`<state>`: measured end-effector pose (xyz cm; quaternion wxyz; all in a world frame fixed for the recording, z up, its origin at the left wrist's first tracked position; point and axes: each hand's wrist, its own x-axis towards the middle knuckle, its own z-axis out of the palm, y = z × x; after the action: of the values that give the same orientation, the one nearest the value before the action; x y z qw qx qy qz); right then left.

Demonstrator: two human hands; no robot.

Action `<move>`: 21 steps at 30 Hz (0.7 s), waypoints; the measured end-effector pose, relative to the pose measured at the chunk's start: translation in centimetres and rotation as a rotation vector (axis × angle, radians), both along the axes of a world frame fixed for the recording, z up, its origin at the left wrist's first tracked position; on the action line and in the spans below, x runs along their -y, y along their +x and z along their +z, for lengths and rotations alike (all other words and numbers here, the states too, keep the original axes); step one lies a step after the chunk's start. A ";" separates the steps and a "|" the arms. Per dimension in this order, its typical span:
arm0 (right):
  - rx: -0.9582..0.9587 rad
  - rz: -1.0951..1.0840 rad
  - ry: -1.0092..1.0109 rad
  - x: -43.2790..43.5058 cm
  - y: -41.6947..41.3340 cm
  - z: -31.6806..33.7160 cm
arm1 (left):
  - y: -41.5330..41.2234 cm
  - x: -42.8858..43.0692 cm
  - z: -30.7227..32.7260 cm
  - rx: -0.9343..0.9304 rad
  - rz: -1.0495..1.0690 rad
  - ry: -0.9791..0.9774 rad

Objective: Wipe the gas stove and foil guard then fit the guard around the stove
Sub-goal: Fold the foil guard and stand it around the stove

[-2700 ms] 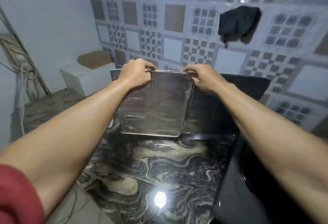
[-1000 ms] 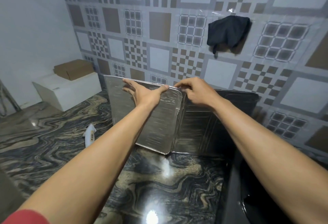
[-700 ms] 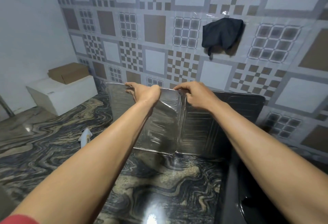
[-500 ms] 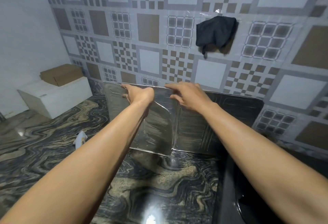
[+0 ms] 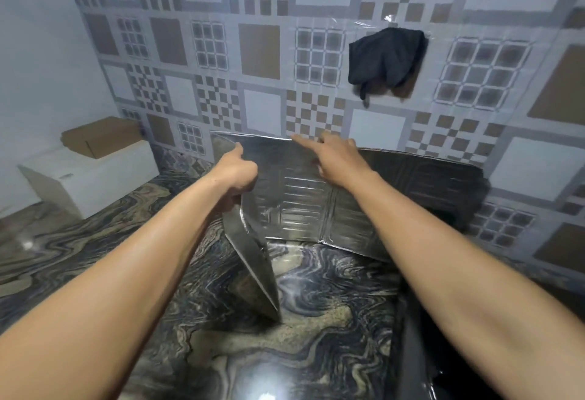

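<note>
Under your left hand [image 5: 235, 171], pinching its hinged side flap, stands the embossed silver foil guard [image 5: 297, 200]; your right hand [image 5: 335, 159] lies spread on its top edge.

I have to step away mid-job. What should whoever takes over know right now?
Left hand: closed on the left wing of the foil guard, swung forward off the wall.
Right hand: fingers spread, pressing the guard's back panel near its top edge.
Guard stands upright on the marble counter by the tiled wall; black stove only partly visible at lower right.
Left: fit the guard around the stove. Whether wiping is done cannot be told.
</note>
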<state>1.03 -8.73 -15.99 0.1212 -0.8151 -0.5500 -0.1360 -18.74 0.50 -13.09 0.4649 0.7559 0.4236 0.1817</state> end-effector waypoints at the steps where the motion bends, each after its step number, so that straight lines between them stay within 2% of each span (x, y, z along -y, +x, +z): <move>1: -0.015 0.007 0.014 -0.3 0.1 -0.5 | -0.1 -0.4 -0.4 0.003 0.000 -0.007; 10: -0.058 0.011 0.001 2.9 5.7 0.5 | 0.7 -2.0 -1.4 0.036 -0.118 -0.049; 17: 0.037 -0.071 -0.049 6.6 6.9 -0.4 | 3.2 -0.1 -1.0 -0.049 -0.298 0.005; 21: 0.172 -0.056 0.016 5.1 6.1 -1.3 | 2.9 0.0 -1.1 -0.041 -0.329 -0.093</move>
<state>7.10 -13.81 -17.33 0.0764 -0.8145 -0.5341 -0.2132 -15.81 0.46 -14.20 0.5139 0.7964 0.3115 0.0679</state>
